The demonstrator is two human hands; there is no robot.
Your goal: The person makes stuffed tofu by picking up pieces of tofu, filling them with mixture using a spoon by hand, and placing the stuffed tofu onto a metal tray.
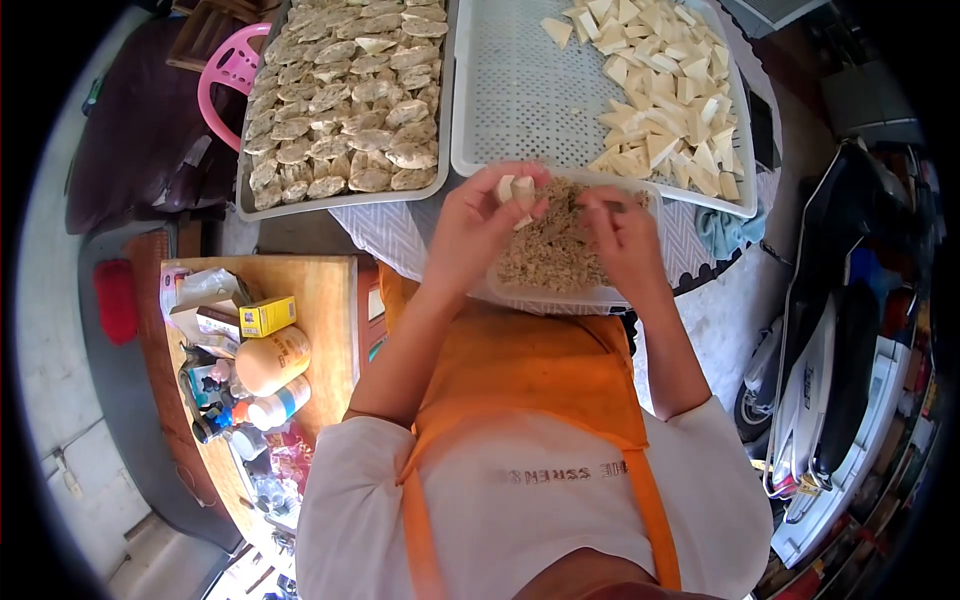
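My left hand (466, 232) is closed around a pale, triangular piece of tofu (508, 190), held over the left side of a clear plastic tub (560, 298). Inside the tub lies a brownish minced filling (550, 255). Above the tub's right side is my right hand (628, 248), its fingers pinched together. A small dark bit shows at its fingertips, too unclear to name. Behind the tub, a white perforated tray (515, 105) bears a heap of cut tofu triangles (665, 100) on its right. Rows of filled tofu pieces (345, 100) cover a second tray (438, 190) to the left.
A patterned cloth (375, 235) covers the table, with a teal rag (727, 232) at its right edge. To my left, a wooden table (325, 300) carries a yellow box (268, 316), bottles and jars. A pink chair back (232, 75) and a parked scooter (815, 390) flank the workplace.
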